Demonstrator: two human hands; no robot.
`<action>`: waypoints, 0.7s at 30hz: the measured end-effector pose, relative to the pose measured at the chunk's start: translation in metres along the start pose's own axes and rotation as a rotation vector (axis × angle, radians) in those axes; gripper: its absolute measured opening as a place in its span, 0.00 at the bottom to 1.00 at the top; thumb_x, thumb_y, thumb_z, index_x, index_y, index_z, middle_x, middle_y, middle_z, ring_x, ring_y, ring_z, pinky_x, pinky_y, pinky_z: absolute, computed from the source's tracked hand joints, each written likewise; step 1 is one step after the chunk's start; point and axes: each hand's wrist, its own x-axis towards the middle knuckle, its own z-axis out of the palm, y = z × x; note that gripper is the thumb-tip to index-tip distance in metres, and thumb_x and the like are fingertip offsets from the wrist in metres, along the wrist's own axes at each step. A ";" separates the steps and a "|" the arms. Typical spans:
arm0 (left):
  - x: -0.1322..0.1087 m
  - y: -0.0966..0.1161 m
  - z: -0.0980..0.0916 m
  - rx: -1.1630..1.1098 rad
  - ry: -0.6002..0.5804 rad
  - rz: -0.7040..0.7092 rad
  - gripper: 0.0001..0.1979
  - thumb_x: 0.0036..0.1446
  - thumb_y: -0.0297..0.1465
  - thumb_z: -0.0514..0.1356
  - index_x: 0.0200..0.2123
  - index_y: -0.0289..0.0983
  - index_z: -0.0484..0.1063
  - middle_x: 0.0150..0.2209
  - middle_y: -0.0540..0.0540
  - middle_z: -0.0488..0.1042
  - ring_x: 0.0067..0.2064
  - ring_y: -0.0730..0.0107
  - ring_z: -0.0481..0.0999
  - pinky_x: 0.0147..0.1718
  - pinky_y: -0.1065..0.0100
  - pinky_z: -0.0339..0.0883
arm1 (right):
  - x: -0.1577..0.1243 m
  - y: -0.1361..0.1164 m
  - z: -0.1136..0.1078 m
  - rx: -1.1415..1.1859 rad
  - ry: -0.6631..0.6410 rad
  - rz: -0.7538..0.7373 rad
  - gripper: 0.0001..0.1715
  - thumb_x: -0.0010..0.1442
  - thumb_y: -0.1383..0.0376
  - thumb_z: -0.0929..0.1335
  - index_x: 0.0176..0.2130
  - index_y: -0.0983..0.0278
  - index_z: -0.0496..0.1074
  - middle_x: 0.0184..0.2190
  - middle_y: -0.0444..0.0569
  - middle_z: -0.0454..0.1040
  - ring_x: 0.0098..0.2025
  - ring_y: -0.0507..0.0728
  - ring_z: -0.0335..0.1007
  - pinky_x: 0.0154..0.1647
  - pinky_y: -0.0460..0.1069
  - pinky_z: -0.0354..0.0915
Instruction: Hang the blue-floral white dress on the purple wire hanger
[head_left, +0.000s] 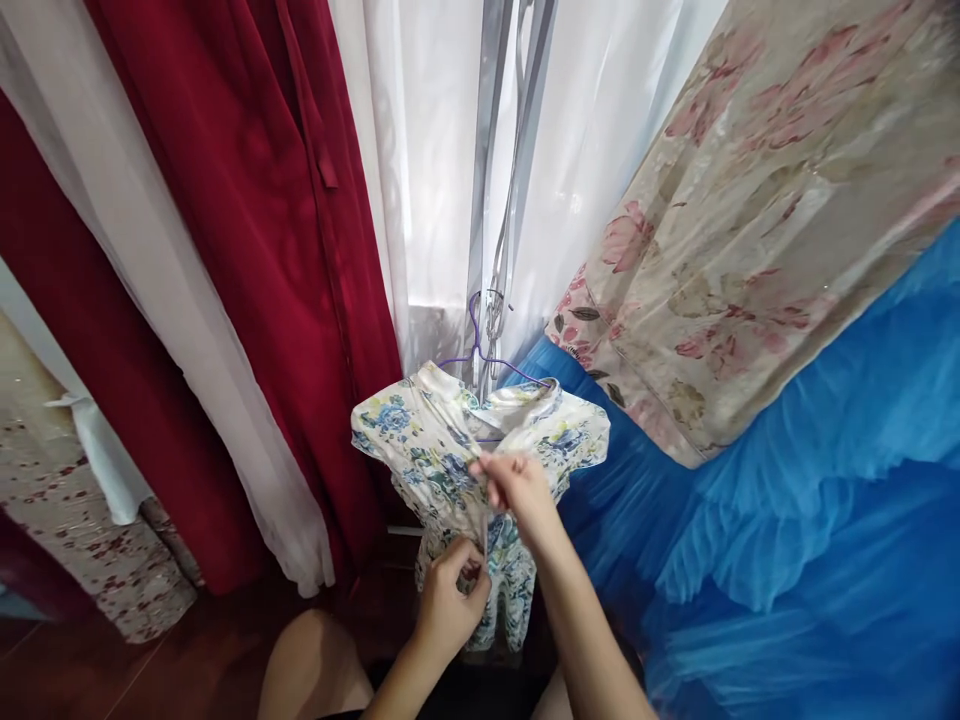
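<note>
A white short-sleeved garment (435, 470) with blue, green and yellow flowers hangs on a thin purple hanger (477, 350). Its neckline is open in a V, and the lower part hangs down between my legs. My right hand (517, 490) pinches the front edge of the garment just below the neckline. Lower down, around the waist, my left hand (456, 590) closes thumb and fingers on the same front edge. The exact bit of cloth between the left fingertips is partly hidden.
Grey straps (491, 150) come down to the hanger before a white curtain (431, 180). On the left hang dark red cloth (247, 250) and pale cloth (187, 300). A beige flowered dress (720, 270) and blue ruffled tulle (825, 520) fill the right. Below is a reddish-brown floor (202, 660).
</note>
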 end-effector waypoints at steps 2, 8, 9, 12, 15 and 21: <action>-0.004 0.001 -0.001 0.038 -0.024 -0.004 0.08 0.53 0.22 0.55 0.26 0.41 0.60 0.27 0.50 0.67 0.30 0.66 0.70 0.32 0.67 0.63 | 0.028 -0.034 -0.004 0.081 -0.018 -0.025 0.20 0.53 0.53 0.72 0.23 0.68 0.77 0.09 0.38 0.61 0.12 0.46 0.49 0.15 0.44 0.44; 0.000 0.003 -0.022 0.061 -0.178 0.036 0.06 0.56 0.23 0.57 0.30 0.40 0.70 0.31 0.47 0.74 0.34 0.64 0.74 0.34 0.67 0.64 | 0.045 -0.068 0.005 0.191 -0.002 -0.083 0.18 0.52 0.54 0.72 0.29 0.69 0.79 0.11 0.38 0.63 0.13 0.45 0.50 0.14 0.43 0.43; 0.010 0.008 -0.031 0.052 -0.169 0.068 0.06 0.58 0.25 0.57 0.31 0.40 0.72 0.33 0.46 0.76 0.35 0.63 0.75 0.36 0.66 0.65 | 0.040 -0.063 0.007 0.182 0.014 -0.097 0.18 0.53 0.54 0.72 0.29 0.68 0.79 0.11 0.38 0.64 0.13 0.46 0.51 0.14 0.43 0.44; 0.057 0.035 -0.065 0.030 0.011 0.186 0.08 0.63 0.31 0.58 0.35 0.40 0.77 0.36 0.45 0.78 0.38 0.62 0.77 0.40 0.65 0.67 | 0.024 -0.050 0.010 0.101 0.032 -0.146 0.18 0.57 0.55 0.70 0.29 0.67 0.79 0.11 0.39 0.65 0.14 0.47 0.53 0.16 0.44 0.47; 0.110 0.075 -0.093 -0.030 0.157 0.282 0.14 0.67 0.33 0.56 0.53 0.42 0.74 0.36 0.47 0.78 0.36 0.64 0.77 0.41 0.65 0.68 | 0.013 -0.049 0.009 -0.016 0.018 -0.233 0.19 0.60 0.55 0.69 0.28 0.67 0.78 0.11 0.39 0.64 0.14 0.47 0.53 0.18 0.44 0.51; 0.146 0.130 -0.099 0.250 0.177 0.542 0.09 0.68 0.30 0.55 0.41 0.40 0.76 0.40 0.47 0.80 0.43 0.62 0.77 0.46 0.63 0.65 | 0.023 -0.042 -0.001 -0.105 0.009 -0.267 0.20 0.59 0.52 0.69 0.26 0.65 0.75 0.10 0.37 0.60 0.14 0.48 0.51 0.18 0.46 0.48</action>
